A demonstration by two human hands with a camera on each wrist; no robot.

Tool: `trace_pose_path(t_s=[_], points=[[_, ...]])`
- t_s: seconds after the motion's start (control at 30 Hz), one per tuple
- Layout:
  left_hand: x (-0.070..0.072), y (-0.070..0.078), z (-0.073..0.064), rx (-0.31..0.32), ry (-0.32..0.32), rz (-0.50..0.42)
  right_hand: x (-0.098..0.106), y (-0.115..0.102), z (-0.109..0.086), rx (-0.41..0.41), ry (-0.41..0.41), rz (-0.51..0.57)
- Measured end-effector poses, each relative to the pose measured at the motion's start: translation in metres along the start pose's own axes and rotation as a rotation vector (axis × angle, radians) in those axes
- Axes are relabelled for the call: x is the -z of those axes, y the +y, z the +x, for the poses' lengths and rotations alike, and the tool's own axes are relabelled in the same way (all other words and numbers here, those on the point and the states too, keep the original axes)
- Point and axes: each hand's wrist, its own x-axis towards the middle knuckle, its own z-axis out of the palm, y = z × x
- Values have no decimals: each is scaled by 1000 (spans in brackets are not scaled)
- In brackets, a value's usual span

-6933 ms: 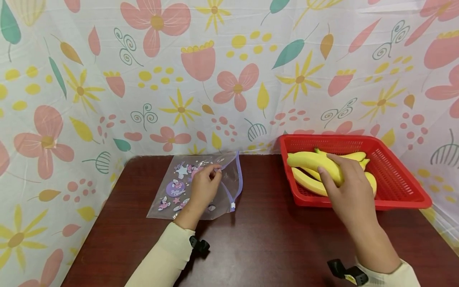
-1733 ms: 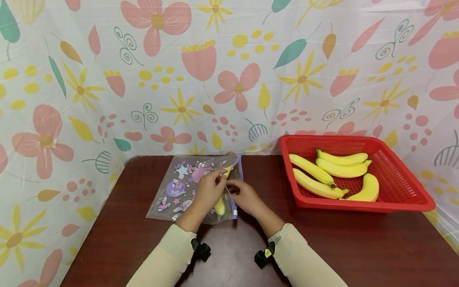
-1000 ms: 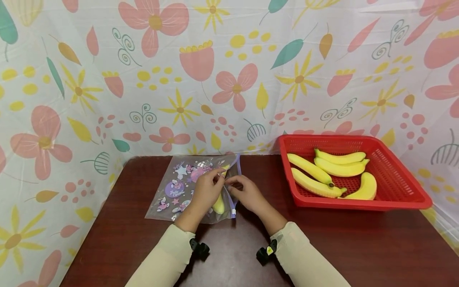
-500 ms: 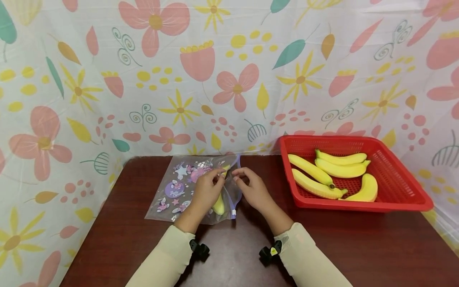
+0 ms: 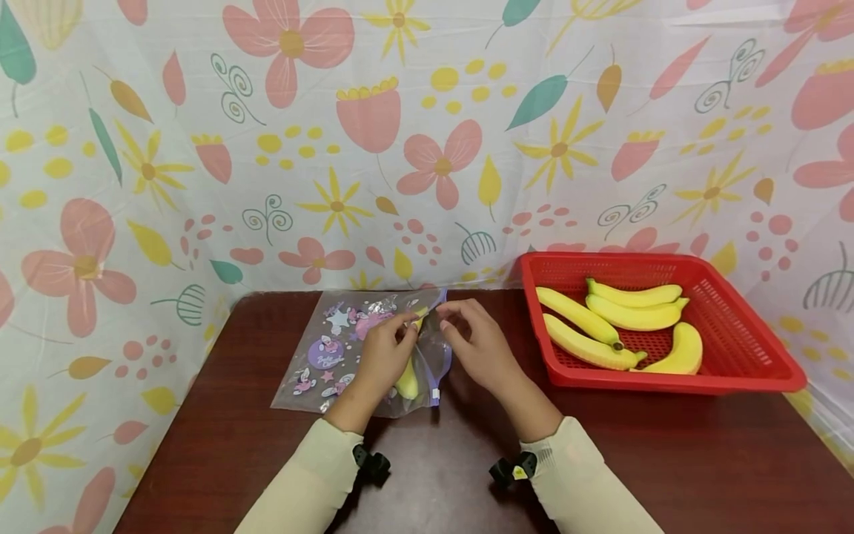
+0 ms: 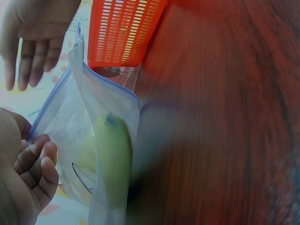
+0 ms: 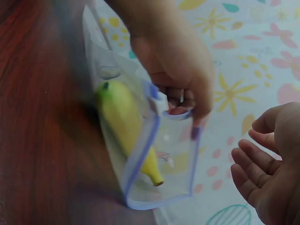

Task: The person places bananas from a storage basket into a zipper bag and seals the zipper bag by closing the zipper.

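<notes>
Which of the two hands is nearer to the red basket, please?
Right. The right hand is left of the basket, apart from it; the left hand is farther left, pinching the edge of the bag.

Bagged banana point(image 5: 408, 382): partly hidden by left fingers point(image 5: 400, 320), head view
Bag point(image 5: 348, 350): lettering too small
Basket point(image 6: 119, 33): top cropped, left wrist

The table point(image 5: 447, 482) is dark reddish-brown with wood grain. On it rest a clear printed bag point(image 5: 343, 345) and a red basket point(image 5: 734, 341).
</notes>
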Motion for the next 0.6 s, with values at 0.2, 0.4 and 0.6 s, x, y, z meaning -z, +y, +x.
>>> trace_pose_path(t_s=[0.2,0.4,0.6], points=[[1,1,-1,-7,4,10,13,-7,-2,34,45,-47],[1,1,-1,-4,4,21,28,-10,-4,11,40,-86],[-1,1,-1,-1,1,10,43,-8,-9,-13,39,-108]])
